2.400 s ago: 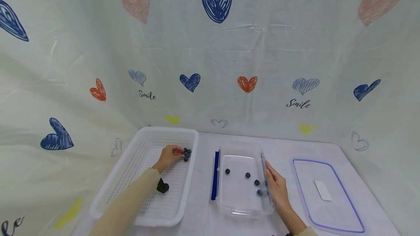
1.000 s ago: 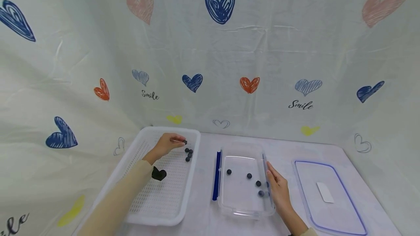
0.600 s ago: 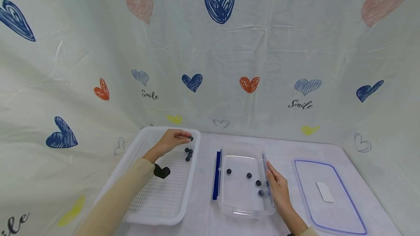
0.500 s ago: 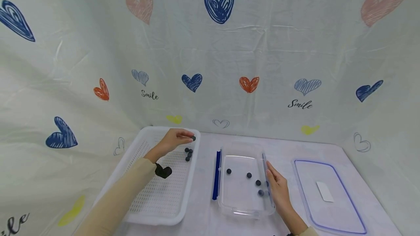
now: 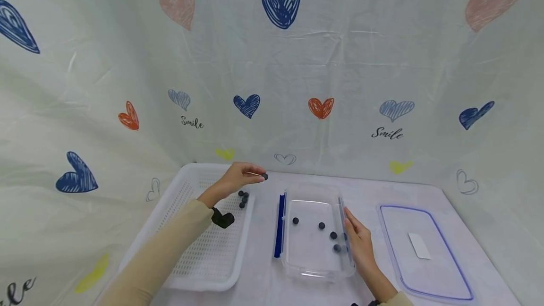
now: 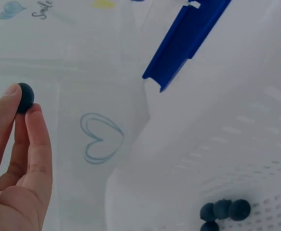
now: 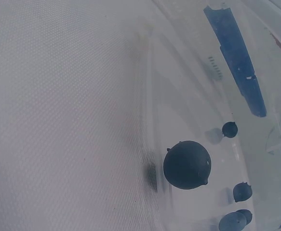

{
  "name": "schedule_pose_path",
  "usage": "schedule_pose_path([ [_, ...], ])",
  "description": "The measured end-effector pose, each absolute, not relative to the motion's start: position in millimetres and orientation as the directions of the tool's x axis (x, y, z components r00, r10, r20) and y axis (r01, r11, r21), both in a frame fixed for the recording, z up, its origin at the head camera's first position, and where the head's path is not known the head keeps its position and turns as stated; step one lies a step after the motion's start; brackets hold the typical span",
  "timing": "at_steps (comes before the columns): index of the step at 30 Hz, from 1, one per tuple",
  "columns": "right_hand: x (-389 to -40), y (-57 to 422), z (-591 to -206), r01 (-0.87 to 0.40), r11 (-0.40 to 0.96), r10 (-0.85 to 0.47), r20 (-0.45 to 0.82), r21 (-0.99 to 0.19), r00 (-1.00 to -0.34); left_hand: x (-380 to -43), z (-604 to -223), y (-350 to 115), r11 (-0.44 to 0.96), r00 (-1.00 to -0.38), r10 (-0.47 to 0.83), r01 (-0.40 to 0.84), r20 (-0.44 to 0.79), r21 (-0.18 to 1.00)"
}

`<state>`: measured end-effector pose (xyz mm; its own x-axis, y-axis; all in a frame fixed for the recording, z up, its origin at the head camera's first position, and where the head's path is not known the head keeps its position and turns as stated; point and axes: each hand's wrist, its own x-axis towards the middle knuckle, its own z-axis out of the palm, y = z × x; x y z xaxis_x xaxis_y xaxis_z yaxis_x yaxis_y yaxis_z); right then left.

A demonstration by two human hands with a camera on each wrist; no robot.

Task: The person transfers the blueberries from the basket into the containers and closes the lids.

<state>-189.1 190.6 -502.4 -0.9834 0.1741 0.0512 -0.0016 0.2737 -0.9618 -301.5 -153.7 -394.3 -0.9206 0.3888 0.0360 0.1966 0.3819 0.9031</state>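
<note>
My left hand (image 5: 238,177) pinches a blueberry (image 5: 265,176) between thumb and fingertips, above the right rim of the white perforated basket (image 5: 243,249). In the left wrist view the same blueberry (image 6: 25,98) shows at the fingertips. Several blueberries (image 6: 222,210) sit clustered on the basket's floor. My right hand (image 5: 360,244) rests with extended fingers along the right wall of a clear plastic container (image 5: 306,275). Several blueberries (image 5: 321,225) lie spread inside this container, and one blueberry (image 7: 187,165) looms large in the right wrist view, where the hand itself is hidden.
A blue latch flap (image 5: 279,226) sticks out from the container's left side. To the right, a clear lid (image 5: 437,268) with a blue seal and a white label (image 5: 419,246) lies flat on the table (image 5: 263,277). A heart-printed sheet (image 5: 272,70) hangs behind.
My left hand has picked a blueberry out of the basket's cluster and moved it up and right, past the basket's rim. The right hand has stayed at the container.
</note>
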Motion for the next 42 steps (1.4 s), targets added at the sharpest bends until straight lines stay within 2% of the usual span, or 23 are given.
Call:
schedule_pose_path([
  [11, -192, 189, -501, 0.004, 0.27, 0.18, 0.046, -0.963, -0.983, -294, -384, -129, 0.363, -0.906, 0.422, 0.202, 0.033, 0.91],
  [21, -192, 188, -502, 0.01, 0.273, 0.187, 0.043, -0.962, -0.982, -296, -389, -107, 0.371, -0.89, 0.454, 0.224, 0.034, 0.901],
  [29, -190, 188, -503, -0.002, 0.272, 0.181, 0.053, -0.962, -0.982, -277, -373, -92, 0.325, -0.852, 0.521, 0.248, 0.045, 0.913],
  [42, -190, 190, -504, -0.001, 0.257, 0.184, 0.05, -0.966, -0.982, -289, -407, -72, 0.343, -0.832, 0.554, 0.258, 0.028, 0.903],
])
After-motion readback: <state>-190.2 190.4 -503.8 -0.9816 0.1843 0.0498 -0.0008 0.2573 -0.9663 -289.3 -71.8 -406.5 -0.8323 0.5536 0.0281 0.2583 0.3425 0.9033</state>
